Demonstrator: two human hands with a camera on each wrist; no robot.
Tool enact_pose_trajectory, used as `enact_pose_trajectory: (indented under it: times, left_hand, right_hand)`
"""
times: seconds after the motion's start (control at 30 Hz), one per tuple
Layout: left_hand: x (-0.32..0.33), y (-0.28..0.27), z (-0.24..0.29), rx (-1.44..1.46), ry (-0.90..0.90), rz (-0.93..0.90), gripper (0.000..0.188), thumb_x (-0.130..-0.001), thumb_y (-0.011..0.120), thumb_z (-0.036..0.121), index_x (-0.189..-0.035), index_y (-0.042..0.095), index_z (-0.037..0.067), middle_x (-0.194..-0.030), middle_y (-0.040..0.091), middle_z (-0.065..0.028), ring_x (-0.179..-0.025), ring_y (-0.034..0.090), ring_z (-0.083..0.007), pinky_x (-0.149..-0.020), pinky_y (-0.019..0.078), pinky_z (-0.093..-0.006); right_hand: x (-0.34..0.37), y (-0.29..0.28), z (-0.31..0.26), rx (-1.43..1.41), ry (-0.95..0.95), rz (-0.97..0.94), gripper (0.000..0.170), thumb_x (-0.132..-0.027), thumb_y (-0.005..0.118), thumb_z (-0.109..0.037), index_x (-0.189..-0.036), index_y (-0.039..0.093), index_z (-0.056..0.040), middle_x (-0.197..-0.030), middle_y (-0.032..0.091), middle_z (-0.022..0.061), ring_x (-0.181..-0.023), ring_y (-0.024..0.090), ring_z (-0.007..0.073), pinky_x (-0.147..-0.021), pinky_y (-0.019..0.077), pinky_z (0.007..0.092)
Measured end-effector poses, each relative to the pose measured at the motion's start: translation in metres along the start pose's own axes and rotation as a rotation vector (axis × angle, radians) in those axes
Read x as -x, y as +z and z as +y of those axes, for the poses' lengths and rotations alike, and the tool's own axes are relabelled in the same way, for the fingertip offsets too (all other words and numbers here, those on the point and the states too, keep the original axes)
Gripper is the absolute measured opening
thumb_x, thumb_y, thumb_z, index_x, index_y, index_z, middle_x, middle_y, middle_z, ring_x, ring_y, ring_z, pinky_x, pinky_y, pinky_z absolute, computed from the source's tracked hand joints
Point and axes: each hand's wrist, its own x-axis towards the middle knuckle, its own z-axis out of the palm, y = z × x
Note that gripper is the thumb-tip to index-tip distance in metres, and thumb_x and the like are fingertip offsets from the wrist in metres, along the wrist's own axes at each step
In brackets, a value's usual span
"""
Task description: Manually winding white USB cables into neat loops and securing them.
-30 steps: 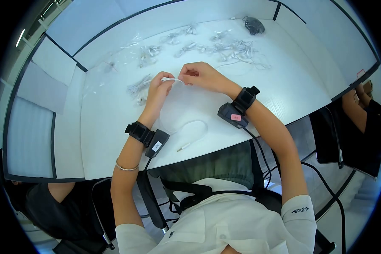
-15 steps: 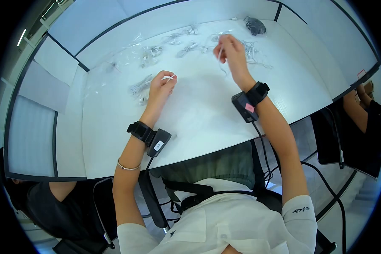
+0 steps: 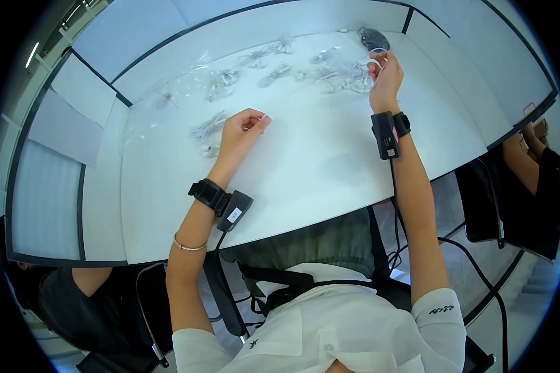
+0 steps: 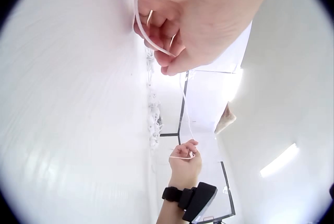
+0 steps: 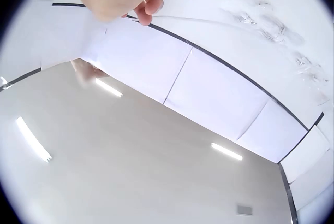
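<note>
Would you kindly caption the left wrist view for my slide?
A left hand pinches a white cable that runs toward the right hand.

You have one left hand (image 3: 239, 138) and one right hand (image 3: 386, 79), two cameras (image 3: 234, 211) on two straps (image 3: 209, 194), and one bangle (image 3: 190, 247). Between your hands runs one cable (image 4: 143, 28). Your one table (image 3: 317, 168) carries one dark bundle (image 3: 373, 39) and several white bundles (image 3: 208, 126), too tangled for you to count. Your right wrist view shows three lights (image 5: 227, 151) and one vent (image 5: 244, 210)
</note>
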Motion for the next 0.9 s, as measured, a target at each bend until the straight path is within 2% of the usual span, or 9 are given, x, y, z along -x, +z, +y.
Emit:
enact_pose_trajectory:
  times: [0.17,0.4,0.43,0.47,0.53,0.63,0.8,0.83,0.9]
  left_hand:
    - [0.002,0.002,0.009,0.115,0.021,-0.025,0.017,-0.084,0.059,0.020,-0.081,0.060,0.003,-0.063,0.050,0.0039,-0.058,0.042,-0.0030,-0.053,0.0326,-0.0184]
    - [0.007,-0.006,0.029,0.493,-0.022,-0.059,0.021,-0.091,0.047,0.020,-0.076,0.047,0.007,-0.060,0.035,0.0040,-0.052,0.029,-0.0041,-0.049,0.0254,-0.0190]
    - [0.008,-0.007,0.031,0.560,-0.033,-0.057,0.021,-0.092,0.046,0.020,-0.075,0.045,0.007,-0.061,0.035,0.0038,-0.052,0.029,-0.0044,-0.048,0.0255,-0.0190]
    - [0.009,-0.008,0.034,0.622,-0.046,-0.093,0.022,-0.092,0.045,0.021,-0.073,0.044,0.008,-0.061,0.035,0.0037,-0.053,0.030,-0.0048,-0.048,0.0257,-0.0192]
    - [0.010,-0.008,0.039,0.748,-0.073,-0.171,0.025,-0.092,0.044,0.022,-0.071,0.040,0.009,-0.062,0.034,0.0033,-0.054,0.030,-0.0057,-0.048,0.0262,-0.0197]
    - [0.010,-0.005,0.037,0.801,-0.056,-0.251,0.027,-0.092,0.044,0.024,-0.071,0.038,0.010,-0.064,0.035,0.0030,-0.054,0.032,-0.0065,-0.048,0.0272,-0.0204]
    - [0.009,-0.003,0.032,0.775,-0.079,-0.221,0.021,-0.092,0.044,0.023,-0.078,0.044,0.007,-0.067,0.038,0.0009,-0.058,0.036,-0.0090,-0.055,0.0320,-0.0228]
    - [0.008,-0.003,0.031,0.777,-0.082,-0.202,0.020,-0.092,0.044,0.023,-0.080,0.045,0.007,-0.068,0.039,0.0004,-0.059,0.037,-0.0095,-0.058,0.0332,-0.0232]
    - [0.007,-0.002,0.032,0.789,-0.056,-0.175,0.018,-0.091,0.044,0.021,-0.084,0.048,0.005,-0.071,0.041,-0.0002,-0.063,0.039,-0.0102,-0.063,0.0342,-0.0245]
  right_hand:
    - [-0.019,-0.020,-0.001,-0.124,0.148,0.159,0.020,-0.089,0.046,-0.025,-0.083,0.047,-0.0055,-0.075,0.059,0.0103,-0.049,0.049,0.0139,-0.045,0.0359,0.0216]
    - [-0.004,-0.008,-0.003,0.557,-0.135,-0.336,0.024,-0.085,0.051,-0.023,-0.081,0.056,0.0001,-0.072,0.060,0.0071,-0.048,0.051,0.0117,-0.045,0.0383,0.0226]
    - [-0.004,-0.007,0.006,0.679,-0.130,-0.452,0.024,-0.082,0.054,-0.021,-0.084,0.058,0.0028,-0.070,0.060,0.0085,-0.055,0.057,0.0170,-0.052,0.0435,0.0270]
    - [-0.007,-0.012,0.025,0.950,-0.268,-0.504,0.027,-0.081,0.057,-0.023,-0.092,0.058,0.0021,-0.082,0.062,0.0124,-0.072,0.061,0.0235,-0.065,0.0461,0.0310]
    - [0.023,0.002,0.030,1.062,-0.708,-0.442,0.032,-0.082,0.057,-0.025,-0.104,0.056,-0.0026,-0.100,0.061,0.0132,-0.090,0.058,0.0270,-0.074,0.0452,0.0330]
    - [0.046,0.024,0.016,1.000,-0.696,-0.555,0.036,-0.085,0.055,-0.028,-0.114,0.053,-0.0072,-0.111,0.057,0.0101,-0.098,0.055,0.0242,-0.079,0.0442,0.0330]
    - [0.085,0.045,0.006,0.712,-0.278,-1.058,0.034,-0.088,0.051,-0.030,-0.113,0.054,-0.0072,-0.108,0.059,0.0096,-0.097,0.054,0.0225,-0.083,0.0422,0.0337]
    - [0.093,0.046,0.011,0.684,-0.365,-1.085,0.032,-0.088,0.052,-0.031,-0.109,0.057,-0.0070,-0.103,0.061,0.0093,-0.094,0.055,0.0214,-0.081,0.0421,0.0331]
    - [0.099,0.048,0.009,0.712,-0.225,-1.216,0.031,-0.089,0.050,-0.028,-0.109,0.058,-0.0064,-0.100,0.062,0.0069,-0.092,0.055,0.0178,-0.082,0.0397,0.0319]
